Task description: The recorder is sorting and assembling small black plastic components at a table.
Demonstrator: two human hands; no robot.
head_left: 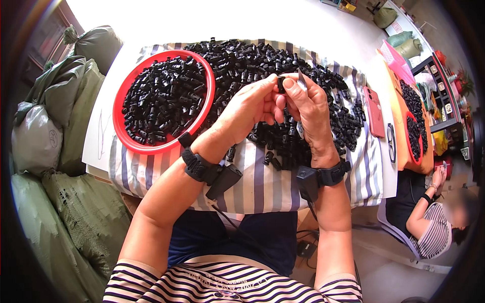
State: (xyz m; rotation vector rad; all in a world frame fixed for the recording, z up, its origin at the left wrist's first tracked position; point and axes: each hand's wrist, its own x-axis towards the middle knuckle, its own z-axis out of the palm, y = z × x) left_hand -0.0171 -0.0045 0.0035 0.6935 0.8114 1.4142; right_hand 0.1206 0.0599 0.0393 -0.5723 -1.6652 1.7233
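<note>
Striped cloth point(262, 187) covers your table, heaped with loose black plastic clips point(283, 70), and a red bowl point(124, 134) of more clips sits at ten o'clock from your hands. Your left hand point(247, 108) pinches a small black clip point(281, 83) between thumb and fingertips, and your right hand point(310, 108) closes on it from three o'clock, a thin grey piece point(302, 80) upright between its fingers. A pink phone point(374, 111) lies farther toward three o'clock.

One head-worn fisheye view looks steeply down, close over the striped cloth point(262, 187) at lap level.
</note>
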